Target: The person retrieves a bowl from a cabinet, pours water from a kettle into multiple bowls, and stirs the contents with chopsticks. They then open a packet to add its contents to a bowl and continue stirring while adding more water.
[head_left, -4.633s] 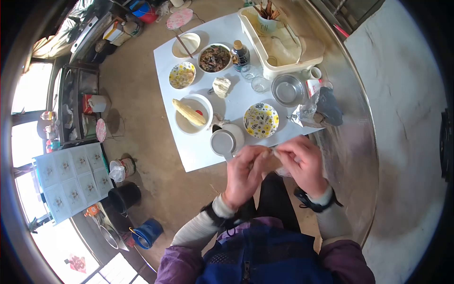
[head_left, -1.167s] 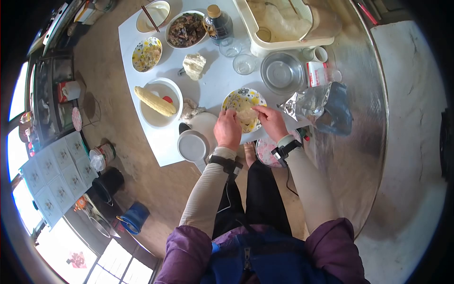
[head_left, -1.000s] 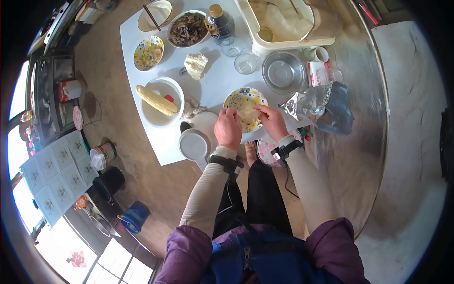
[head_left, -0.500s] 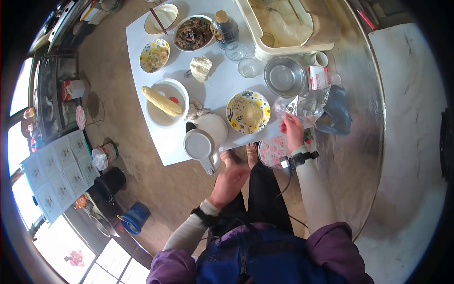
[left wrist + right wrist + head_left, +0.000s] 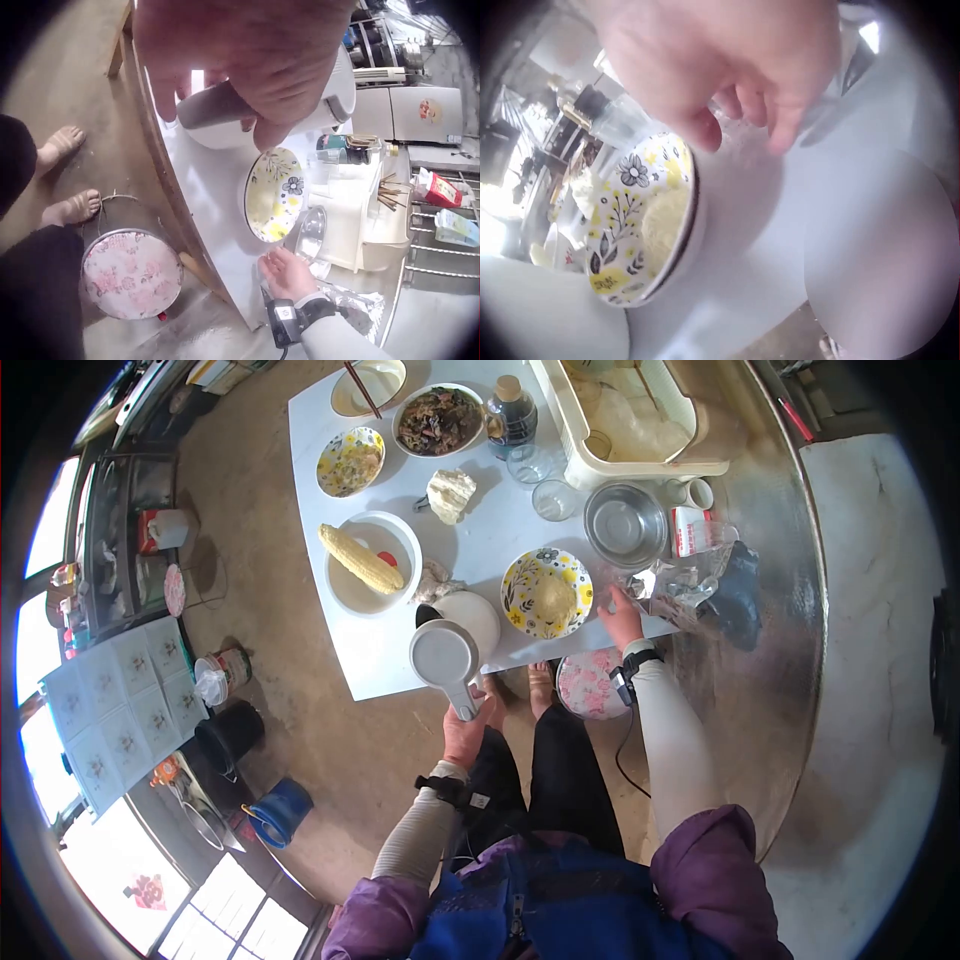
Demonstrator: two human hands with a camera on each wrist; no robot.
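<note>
Head cam first: the left hand (image 5: 467, 732) has its fingers wrapped round the grey handle of the kettle (image 5: 445, 653), which is at the near edge of the white table (image 5: 380, 660). Right hand (image 5: 622, 620) is just beside the flowered bowl (image 5: 518, 585), which has a pale heap (image 5: 555, 603) in it. Foil packet (image 5: 690, 582) is on the other side of that hand, and a corn cob (image 5: 360, 560) lies in the white basin.

Left wrist: same grip on the handle, flowered bowl just past it, pink floral stool (image 5: 133, 274) beside the table.

Right wrist: fingers hang loosely curved, nothing gripped that I can see. Something shiny behind the fingertips, too blurry to tell if they touch.
</note>
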